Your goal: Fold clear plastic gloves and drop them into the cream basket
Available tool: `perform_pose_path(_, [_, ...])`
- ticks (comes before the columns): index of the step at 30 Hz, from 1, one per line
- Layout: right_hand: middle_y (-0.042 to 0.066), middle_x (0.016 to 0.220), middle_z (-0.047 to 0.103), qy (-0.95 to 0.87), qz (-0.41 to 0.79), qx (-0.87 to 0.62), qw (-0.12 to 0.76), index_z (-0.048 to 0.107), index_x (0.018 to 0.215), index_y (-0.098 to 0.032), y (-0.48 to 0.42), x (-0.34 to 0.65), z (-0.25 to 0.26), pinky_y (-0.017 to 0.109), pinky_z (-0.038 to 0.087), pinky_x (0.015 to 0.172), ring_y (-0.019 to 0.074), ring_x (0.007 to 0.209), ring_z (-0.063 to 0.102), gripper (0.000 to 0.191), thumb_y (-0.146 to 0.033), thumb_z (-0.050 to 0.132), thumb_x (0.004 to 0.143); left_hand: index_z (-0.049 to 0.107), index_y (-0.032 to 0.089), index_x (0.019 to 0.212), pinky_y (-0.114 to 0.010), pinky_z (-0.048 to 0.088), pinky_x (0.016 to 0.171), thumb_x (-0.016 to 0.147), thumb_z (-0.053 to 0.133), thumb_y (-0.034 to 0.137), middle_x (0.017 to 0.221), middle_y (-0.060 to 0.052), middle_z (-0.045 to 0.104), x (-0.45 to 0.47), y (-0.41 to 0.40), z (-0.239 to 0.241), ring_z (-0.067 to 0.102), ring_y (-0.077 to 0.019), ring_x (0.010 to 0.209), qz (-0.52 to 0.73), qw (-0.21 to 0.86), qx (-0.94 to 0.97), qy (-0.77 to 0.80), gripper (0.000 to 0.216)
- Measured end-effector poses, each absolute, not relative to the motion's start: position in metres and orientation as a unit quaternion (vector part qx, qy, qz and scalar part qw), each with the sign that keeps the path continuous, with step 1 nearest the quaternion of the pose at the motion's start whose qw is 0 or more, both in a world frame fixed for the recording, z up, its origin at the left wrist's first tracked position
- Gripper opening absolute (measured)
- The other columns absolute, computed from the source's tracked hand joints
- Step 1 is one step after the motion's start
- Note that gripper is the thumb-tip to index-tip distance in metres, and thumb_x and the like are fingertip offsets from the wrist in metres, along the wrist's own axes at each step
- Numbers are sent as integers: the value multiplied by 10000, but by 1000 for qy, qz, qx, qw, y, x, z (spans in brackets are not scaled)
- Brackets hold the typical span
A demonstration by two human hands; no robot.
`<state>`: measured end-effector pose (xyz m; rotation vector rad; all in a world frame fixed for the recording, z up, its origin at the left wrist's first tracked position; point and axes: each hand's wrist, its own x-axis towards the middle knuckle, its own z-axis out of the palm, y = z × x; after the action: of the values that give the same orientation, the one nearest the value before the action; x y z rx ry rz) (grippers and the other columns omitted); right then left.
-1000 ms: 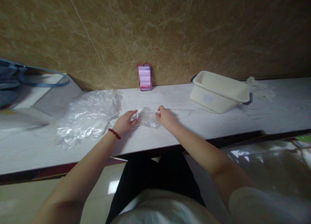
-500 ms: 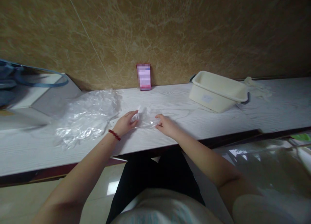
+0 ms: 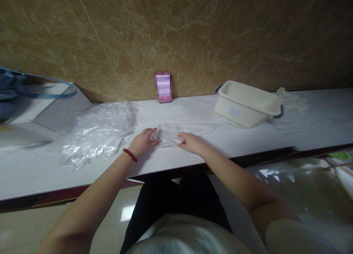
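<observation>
A small clear plastic bag [image 3: 168, 134] spans the gap between my two hands, just over the white wood-grain counter [image 3: 193, 116]. Its left end is gripped between the thumb and fingers of my left hand [image 3: 143, 140], which has a red bead bracelet at the wrist. At the other end, my right hand [image 3: 190, 142] pinches the bag's edge. Left of my left hand lies a heap of crumpled clear plastic bags [image 3: 99, 131].
A cream plastic tub [image 3: 239, 110] with dark handles stands at the right, with pale gloves [image 3: 293, 99] behind it. A phone [image 3: 163, 88] leans against the marbled wall. White boxes [image 3: 52, 107] stand at the far left.
The small bag, bunched up before, now lies flatter and more spread between my hands. Both hands have shifted only slightly.
</observation>
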<state>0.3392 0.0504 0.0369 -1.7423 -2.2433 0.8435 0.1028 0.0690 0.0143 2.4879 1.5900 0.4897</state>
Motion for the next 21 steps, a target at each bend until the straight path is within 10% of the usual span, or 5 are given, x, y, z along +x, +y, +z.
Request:
perform_pose_path(13, [48, 876, 628, -776, 262, -569, 78, 546, 1098, -204, 34, 342, 46, 253, 392, 666, 164, 788, 567, 351, -319, 524, 767, 575, 125, 1037, -297, 480, 692, 758, 458, 388, 976, -101, 592, 93, 54, 27, 574, -136, 622, 196, 143, 764, 598, 401])
perform_pose_path(21, [91, 1059, 543, -795, 134, -564, 178, 533, 1106, -174, 34, 326, 54, 296, 352, 880, 181, 999, 492, 308, -255, 414, 834, 502, 118, 1149, -401, 348, 943, 828, 376, 275, 1171, -127, 533, 128, 30, 25, 473, -238, 1094, 157, -23, 879, 450, 379])
